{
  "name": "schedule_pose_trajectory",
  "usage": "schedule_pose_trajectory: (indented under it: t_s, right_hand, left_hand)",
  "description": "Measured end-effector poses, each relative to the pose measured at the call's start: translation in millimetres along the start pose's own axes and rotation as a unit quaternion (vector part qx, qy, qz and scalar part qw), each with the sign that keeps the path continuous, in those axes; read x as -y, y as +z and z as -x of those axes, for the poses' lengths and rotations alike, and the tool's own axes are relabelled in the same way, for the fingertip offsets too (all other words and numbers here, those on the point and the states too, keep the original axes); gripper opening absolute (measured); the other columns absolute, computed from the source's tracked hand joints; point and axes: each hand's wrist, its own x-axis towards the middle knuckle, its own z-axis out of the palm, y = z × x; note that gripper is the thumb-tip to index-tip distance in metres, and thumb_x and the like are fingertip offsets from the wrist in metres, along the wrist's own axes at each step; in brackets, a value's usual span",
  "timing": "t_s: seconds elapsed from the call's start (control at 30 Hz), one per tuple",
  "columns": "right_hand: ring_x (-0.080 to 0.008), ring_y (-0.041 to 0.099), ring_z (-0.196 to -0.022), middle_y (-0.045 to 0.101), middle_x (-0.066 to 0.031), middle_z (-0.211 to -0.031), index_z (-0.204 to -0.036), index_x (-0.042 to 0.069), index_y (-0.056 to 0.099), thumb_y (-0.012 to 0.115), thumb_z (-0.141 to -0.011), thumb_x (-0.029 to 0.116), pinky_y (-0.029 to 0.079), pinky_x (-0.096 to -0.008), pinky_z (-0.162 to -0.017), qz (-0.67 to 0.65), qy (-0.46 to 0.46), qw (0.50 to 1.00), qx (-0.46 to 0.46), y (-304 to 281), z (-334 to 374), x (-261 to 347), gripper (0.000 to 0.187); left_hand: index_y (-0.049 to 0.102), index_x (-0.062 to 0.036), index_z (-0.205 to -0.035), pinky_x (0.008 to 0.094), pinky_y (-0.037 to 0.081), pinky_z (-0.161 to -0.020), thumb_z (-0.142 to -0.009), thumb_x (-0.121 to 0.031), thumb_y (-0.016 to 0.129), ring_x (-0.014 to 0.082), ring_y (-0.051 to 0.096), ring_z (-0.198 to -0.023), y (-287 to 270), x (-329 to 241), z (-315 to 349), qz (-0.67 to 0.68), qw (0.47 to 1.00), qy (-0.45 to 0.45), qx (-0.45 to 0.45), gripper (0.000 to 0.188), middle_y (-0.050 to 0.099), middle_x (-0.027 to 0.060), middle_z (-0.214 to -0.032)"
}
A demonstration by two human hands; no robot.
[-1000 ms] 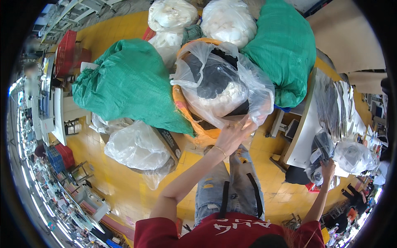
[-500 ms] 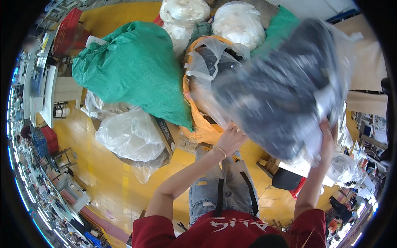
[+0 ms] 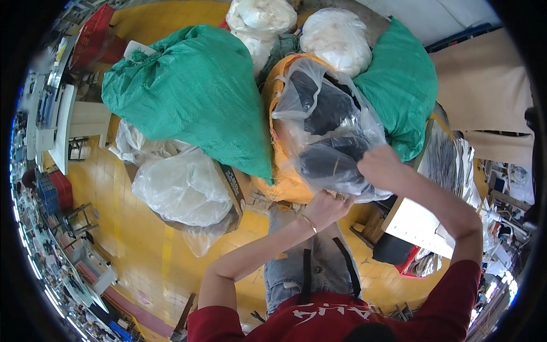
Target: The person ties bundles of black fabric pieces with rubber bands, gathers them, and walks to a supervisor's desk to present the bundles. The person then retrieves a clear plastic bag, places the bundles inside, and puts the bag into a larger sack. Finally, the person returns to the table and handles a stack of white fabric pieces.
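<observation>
A clear plastic bag [image 3: 293, 142] with dark, folded, cloth-like bundles [image 3: 330, 162] inside lies in the mouth of an orange woven sack [image 3: 279, 183], straight in front of me. My left hand [image 3: 330, 210] is closed on the bag's near edge, low beside the sack. On the bag's right side my right hand [image 3: 383, 168] makes a fist against the dark bundle, gripping plastic; its fingertips are partly hidden. A stuffed green woven sack [image 3: 194, 97] leans at the left, and another green sack [image 3: 401, 85] stands behind to the right.
White stuffed plastic bags [image 3: 336, 41] sit at the back. A cardboard box [image 3: 231, 185] holding a clear bag [image 3: 182, 185] stands at the left on the yellow floor [image 3: 142, 251]. Stacked sheets [image 3: 441, 157] lie on a table at the right, near a red crate [image 3: 407, 265].
The dark bundle in clear plastic, held up at the right before, has come down left onto the orange sack's mouth. My right hand moved left with it; my left hand shifted slightly right and down.
</observation>
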Motion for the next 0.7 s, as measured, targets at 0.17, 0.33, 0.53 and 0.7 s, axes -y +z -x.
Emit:
schedule_pose_trajectory:
  t_s: [0.17,0.33,0.53,0.7]
  right_hand:
    - [-0.0346,0.049,-0.123,0.056,-0.0199,-0.126,-0.124,0.008,0.058,0.084,-0.058,0.039,0.042,-0.0481,-0.095,-0.009,0.025,0.999,-0.03,-31.5,-9.1,4.6,0.077]
    - [-0.0377,0.032,-0.136,0.035,-0.0186,-0.146,-0.138,0.008,0.045,0.081,-0.065,0.037,0.031,-0.0511,-0.106,-0.086,-0.031,0.905,-0.416,-17.9,-56.4,52.6,0.087]
    - [-0.0292,0.044,-0.129,0.054,-0.0105,-0.133,-0.126,0.011,0.056,0.066,-0.083,0.032,0.038,-0.0421,-0.095,-0.156,-0.041,0.975,-0.153,43.6,-82.6,54.3,0.049]
    - [-0.0246,0.051,-0.123,0.065,-0.0086,-0.115,-0.103,0.009,0.067,0.067,-0.075,0.016,0.042,-0.038,-0.09,-0.147,-0.11,0.983,0.019,31.3,-100.3,24.1,0.029]
  left_hand:
    - [0.061,-0.0116,-0.103,0.0336,0.051,-0.065,-0.081,-0.02,0.059,0.0154,0.066,-0.07,5.5,20.1,10.2,0.033,0.999,-0.025,0.001,0.023,0.064,0.0011,-0.07]
    - [0.065,-0.0117,-0.091,0.0334,0.05,-0.068,-0.078,-0.02,0.06,0.0163,0.065,-0.085,28.1,53.8,36.9,-0.027,0.999,0.021,-0.042,0.016,0.065,0.0016,-0.075]
    - [0.066,-0.0129,-0.085,0.0309,0.049,-0.065,-0.077,-0.022,0.064,0.0145,0.062,-0.083,20.8,71.3,49.5,-0.032,0.998,0.061,0.002,0.012,0.063,-0.0008,-0.075]
    - [0.064,-0.0136,-0.081,0.0273,0.046,-0.059,-0.08,-0.026,0.067,0.0119,0.059,-0.077,-19.3,58.4,27.1,-0.01,0.984,0.092,-0.149,0.013,0.056,-0.0026,-0.065]
